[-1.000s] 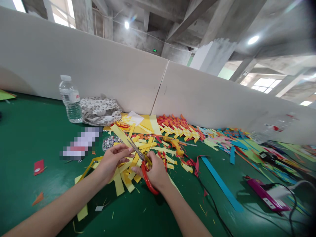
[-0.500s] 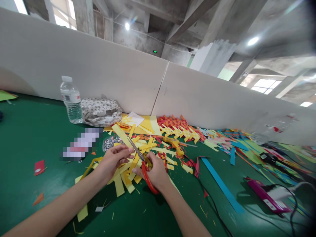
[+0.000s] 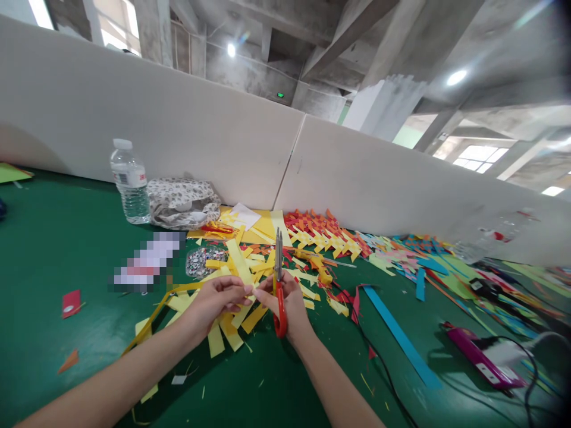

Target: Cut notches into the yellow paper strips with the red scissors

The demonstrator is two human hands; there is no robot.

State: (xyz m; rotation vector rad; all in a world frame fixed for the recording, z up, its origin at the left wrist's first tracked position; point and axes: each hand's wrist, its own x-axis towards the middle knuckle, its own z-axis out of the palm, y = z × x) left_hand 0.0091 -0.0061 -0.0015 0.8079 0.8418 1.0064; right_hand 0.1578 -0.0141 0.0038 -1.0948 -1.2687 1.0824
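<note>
Just beyond the left hand [image 3: 217,297], a pale yellow strip [image 3: 241,261] runs away from me, its long axis leaning a little left of straight ahead, its near end at the pinch. I have that hand narrow on the paper, thumb against fingers, so it is the nearer of the two; the right hand [image 3: 294,310] is curled around the red-handled scissors [image 3: 279,267], with its thumb tip close in at the same near end — whether it also grips the paper, I cannot tell. The scissors sit to the right of the strip, blades pointing away and nearly together. Counting: two hands, one held strip, one pair of scissors. Beyond the right hand lies one yellow glue gun [image 3: 317,266]; well to that hand's right, one long blue strip [image 3: 399,334] and one purple power strip [image 3: 479,351] rest on the green surface [image 3: 259,389]. Beyond the left hand are one clear pack [image 3: 200,261], one patterned pouch [image 3: 185,203] and, farther left, one water bottle [image 3: 131,185]. Loose yellow strips [image 3: 216,340] around both hands — too overlapped for me to count.
</note>
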